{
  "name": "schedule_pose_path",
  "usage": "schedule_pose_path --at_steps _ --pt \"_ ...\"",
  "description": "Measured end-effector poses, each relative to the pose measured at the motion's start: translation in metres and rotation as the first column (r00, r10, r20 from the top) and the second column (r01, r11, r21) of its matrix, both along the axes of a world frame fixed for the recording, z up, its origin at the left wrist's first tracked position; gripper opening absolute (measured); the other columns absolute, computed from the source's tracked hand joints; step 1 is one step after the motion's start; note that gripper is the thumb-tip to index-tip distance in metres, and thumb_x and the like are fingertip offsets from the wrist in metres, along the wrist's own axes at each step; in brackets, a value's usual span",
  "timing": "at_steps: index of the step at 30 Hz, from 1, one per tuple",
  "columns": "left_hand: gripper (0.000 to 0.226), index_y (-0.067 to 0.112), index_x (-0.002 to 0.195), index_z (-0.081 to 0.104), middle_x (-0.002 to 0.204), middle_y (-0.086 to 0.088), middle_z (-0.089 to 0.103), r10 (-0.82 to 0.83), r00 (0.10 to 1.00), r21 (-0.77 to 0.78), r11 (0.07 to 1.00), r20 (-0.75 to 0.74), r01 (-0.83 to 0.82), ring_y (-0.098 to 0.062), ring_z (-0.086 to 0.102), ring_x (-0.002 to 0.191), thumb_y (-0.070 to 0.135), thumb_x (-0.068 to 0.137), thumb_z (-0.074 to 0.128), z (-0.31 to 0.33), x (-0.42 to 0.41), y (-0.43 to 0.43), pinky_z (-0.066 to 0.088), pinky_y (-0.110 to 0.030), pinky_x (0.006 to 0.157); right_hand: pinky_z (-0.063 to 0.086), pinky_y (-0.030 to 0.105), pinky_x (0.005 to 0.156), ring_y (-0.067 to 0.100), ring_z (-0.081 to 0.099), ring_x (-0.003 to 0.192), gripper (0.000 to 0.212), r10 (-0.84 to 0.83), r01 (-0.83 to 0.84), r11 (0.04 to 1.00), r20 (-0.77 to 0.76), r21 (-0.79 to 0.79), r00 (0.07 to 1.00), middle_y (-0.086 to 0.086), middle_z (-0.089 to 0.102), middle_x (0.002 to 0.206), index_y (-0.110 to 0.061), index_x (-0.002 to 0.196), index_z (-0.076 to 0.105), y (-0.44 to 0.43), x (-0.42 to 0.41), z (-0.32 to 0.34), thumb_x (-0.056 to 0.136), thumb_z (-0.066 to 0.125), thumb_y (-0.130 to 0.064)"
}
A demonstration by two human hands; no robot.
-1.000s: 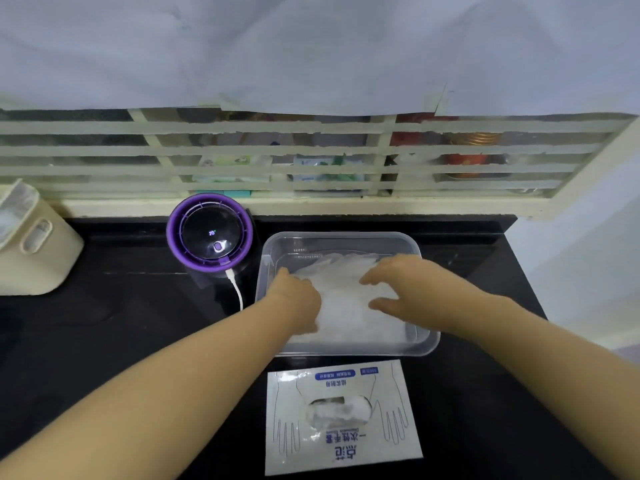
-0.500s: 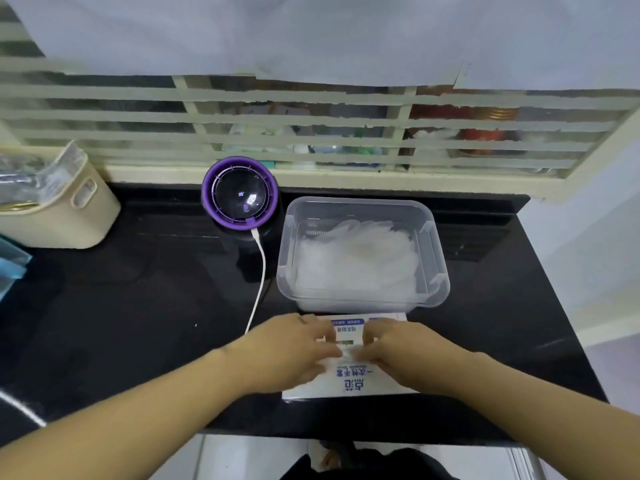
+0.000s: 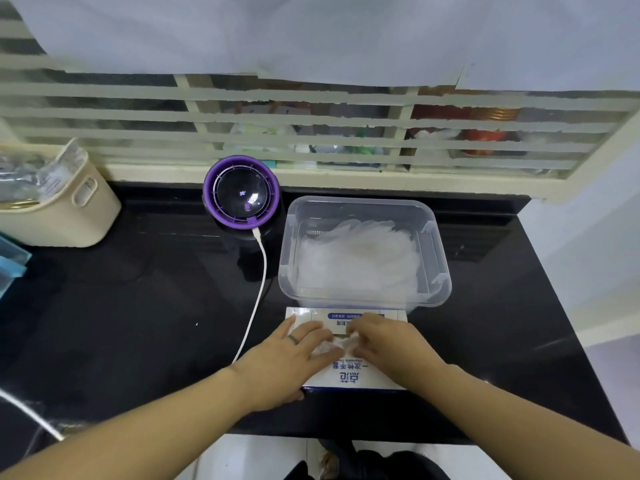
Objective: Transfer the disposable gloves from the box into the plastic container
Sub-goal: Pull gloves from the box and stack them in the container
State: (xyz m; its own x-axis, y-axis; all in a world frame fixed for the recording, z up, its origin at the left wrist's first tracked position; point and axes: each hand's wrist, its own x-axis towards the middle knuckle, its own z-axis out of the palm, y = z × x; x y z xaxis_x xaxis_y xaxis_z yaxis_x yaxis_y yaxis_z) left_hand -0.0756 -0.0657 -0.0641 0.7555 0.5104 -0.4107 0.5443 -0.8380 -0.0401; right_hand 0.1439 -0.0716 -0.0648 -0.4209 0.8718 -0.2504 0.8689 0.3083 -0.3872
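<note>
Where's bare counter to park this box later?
Widest bare patch: counter between beige bin, white cable and front edge. Narrower strip right of the plastic container. Crowded in front of it: left hand pressing the box, right hand pinching gloves.

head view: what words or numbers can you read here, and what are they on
"点论": large blue print on the glove box, upside down to the camera
"一次性手套": same box, next line
"20°": display of the purple round device
Blue strip and small English line on the box: too small to read
</note>
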Motion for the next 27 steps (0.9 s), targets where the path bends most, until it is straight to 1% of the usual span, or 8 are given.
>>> schedule_pose_path --at_steps 3,8,12,16,19,22,24,27 --pt "0.105 0.024 0.134 0.042 0.128 -0.008 0.059 -0.024 0.999 0.030 0.999 0.043 0.023 -0.028 0.056 0.121 0.056 0.045 0.088 -0.006 -0.001 0.000 0.049 -0.048 0.095 0.047 0.027 0.089 0.011 0.058 0.099 0.024 -0.084 0.085 0.996 -0.046 0.005 0.995 -0.008 0.060 0.113 -0.021 0.111 0.063 0.003 -0.006 -0.004 0.094 0.052 -0.034" --pt "0.084 0.024 0.154 0.009 0.158 -0.012 0.011 -0.002 1.000 0.000 1.000 0.023 0.002 -0.032 0.005 0.147 0.034 0.091 0.063 -0.005 0.005 -0.002 0.008 -0.053 0.117 0.048 0.032 0.090 0.015 0.059 0.102 0.026 -0.013 0.013 1.000 0.063 0.001 0.998 -0.005 0.059 0.117 -0.020 0.112 0.063 0.007 -0.016 -0.007 0.098 0.045 -0.033" --pt "0.081 0.024 0.155 0.005 0.158 -0.010 0.004 0.000 1.000 -0.024 1.000 0.001 0.001 -0.031 -0.001 0.147 0.032 0.094 0.058 -0.005 0.005 -0.003 0.001 -0.052 0.117 0.050 0.031 0.081 0.016 0.060 0.089 0.014 -0.116 0.114 0.993 0.042 0.034 0.992 -0.004 0.060 0.107 -0.020 0.102 0.050 0.004 -0.021 -0.010 0.099 0.042 -0.032" --pt "0.082 0.023 0.154 0.003 0.158 -0.006 0.001 -0.023 0.999 -0.031 0.999 -0.023 0.023 -0.029 -0.002 0.146 0.033 0.094 0.057 -0.001 0.007 -0.003 0.002 -0.053 0.117 0.050 0.030 0.082 0.016 0.060 0.091 0.018 -0.095 0.092 0.993 0.040 0.072 0.995 -0.003 0.060 0.110 -0.019 0.106 0.052 0.001 -0.022 -0.012 0.099 0.042 -0.033" --pt "0.083 0.023 0.154 0.000 0.160 -0.003 -0.002 -0.031 0.999 -0.053 0.998 -0.040 0.029 -0.029 -0.003 0.147 0.034 0.095 0.056 -0.002 0.006 -0.001 0.003 -0.053 0.117 0.048 0.028 0.080 0.015 0.060 0.091 0.021 0.028 -0.025 0.995 -0.024 0.100 0.999 -0.005 0.062 0.106 -0.019 0.105 0.064 0.002 -0.007 -0.002 0.097 0.049 -0.030" --pt "0.084 0.023 0.154 -0.006 0.161 -0.001 -0.005 -0.032 0.998 -0.054 0.998 -0.056 0.029 -0.028 -0.006 0.148 0.036 0.096 0.054 -0.004 0.006 -0.002 0.002 -0.052 0.117 0.049 0.028 0.059 0.017 0.063 0.072 0.017 0.280 -0.291 0.943 0.088 0.161 0.956 -0.006 0.064 0.085 -0.027 0.092 0.072 0.000 0.010 0.002 0.088 0.055 -0.031" --pt "0.083 0.022 0.154 -0.006 0.161 -0.003 -0.007 -0.039 0.998 -0.055 0.998 -0.054 0.036 -0.028 -0.007 0.148 0.035 0.097 0.053 -0.005 0.006 -0.004 0.001 -0.052 0.117 0.039 0.027 0.059 0.019 0.059 0.074 0.022 0.330 -0.360 0.925 0.217 0.121 0.919 -0.002 0.058 0.090 -0.030 0.108 0.064 -0.004 0.011 0.004 0.092 0.050 -0.034" --pt "0.081 0.022 0.154 -0.004 0.161 -0.005 -0.005 -0.033 0.999 -0.083 0.996 -0.021 0.031 -0.027 -0.007 0.148 0.034 0.097 0.052 -0.004 0.006 -0.004 -0.001 -0.050 0.118 0.038 0.033 0.083 0.026 0.052 0.098 0.042 0.313 -0.340 0.938 0.263 0.066 0.913 0.004 0.045 0.119 -0.029 0.143 0.032 -0.004 0.005 0.005 0.101 0.036 -0.034"
